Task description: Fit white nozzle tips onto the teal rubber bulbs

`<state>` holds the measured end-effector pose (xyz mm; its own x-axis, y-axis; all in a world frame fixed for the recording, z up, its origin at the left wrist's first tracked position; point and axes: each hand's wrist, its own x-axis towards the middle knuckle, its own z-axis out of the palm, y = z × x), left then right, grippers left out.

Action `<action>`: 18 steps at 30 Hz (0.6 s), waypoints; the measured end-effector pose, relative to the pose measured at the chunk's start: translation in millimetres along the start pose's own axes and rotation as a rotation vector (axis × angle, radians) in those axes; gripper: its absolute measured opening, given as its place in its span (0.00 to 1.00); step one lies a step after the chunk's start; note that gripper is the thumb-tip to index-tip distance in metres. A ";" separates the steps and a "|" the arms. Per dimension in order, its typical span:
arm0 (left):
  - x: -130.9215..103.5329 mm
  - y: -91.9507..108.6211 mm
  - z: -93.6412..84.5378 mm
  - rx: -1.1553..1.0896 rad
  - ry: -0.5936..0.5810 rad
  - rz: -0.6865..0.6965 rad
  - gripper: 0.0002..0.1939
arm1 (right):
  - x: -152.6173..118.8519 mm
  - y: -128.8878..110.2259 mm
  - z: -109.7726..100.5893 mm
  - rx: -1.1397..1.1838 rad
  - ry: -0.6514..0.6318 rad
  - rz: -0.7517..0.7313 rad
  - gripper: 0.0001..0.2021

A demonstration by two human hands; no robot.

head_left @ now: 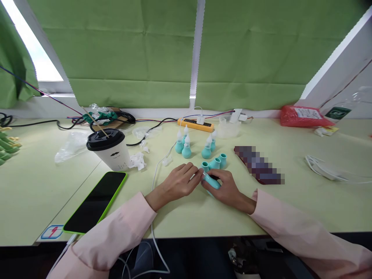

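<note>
In front of me, my right hand (225, 190) is closed around a teal rubber bulb (211, 181), tilted with its neck toward the left. My left hand (182, 180) pinches at the bulb's neck, where a bit of a clear nozzle (204, 173) shows between the fingers. Just beyond my hands, 3 teal bulbs without nozzles (215, 163) stand with open mouths showing. Farther back are several teal bulbs fitted with clear pointed nozzles (186, 149), standing upright in two small clusters.
Left are a paper coffee cup (112, 155), a green-edged phone (95, 203) and crumpled tissue (138, 161). A white cable (155, 174) runs past my left wrist. Behind stand an orange power strip (194, 124) and a clear tub (228, 128). A dark-red phone (258, 166) lies right.
</note>
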<state>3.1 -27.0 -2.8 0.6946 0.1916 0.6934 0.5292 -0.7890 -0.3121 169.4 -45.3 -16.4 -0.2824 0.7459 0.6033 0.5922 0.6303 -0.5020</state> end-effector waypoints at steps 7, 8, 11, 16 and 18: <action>4.0 -2.3 -8.3 0.017 -0.005 0.094 0.06 | -0.4 -2.4 -2.4 0.002 -0.028 0.051 0.06; 4.1 -2.4 -8.7 0.005 0.007 0.097 0.06 | -0.4 -2.4 -2.2 -0.001 -0.032 0.055 0.06; 3.4 -3.5 -8.2 -0.022 0.036 0.097 0.04 | -0.4 -2.0 -1.3 -0.007 -0.034 0.058 0.07; 1.0 -6.9 -4.1 -0.116 0.023 0.008 0.04 | 0.2 -0.8 -2.1 -0.044 -0.034 0.045 0.07; 0.0 -7.9 -2.6 -0.153 -0.006 -0.031 0.05 | 0.4 -0.1 -2.9 -0.083 -0.031 0.037 0.07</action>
<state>-2.4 -22.3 1.4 0.6822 0.2204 0.6971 0.4701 -0.8625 -0.1874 171.4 -45.7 -14.3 -0.2817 0.7757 0.5647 0.6627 0.5829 -0.4702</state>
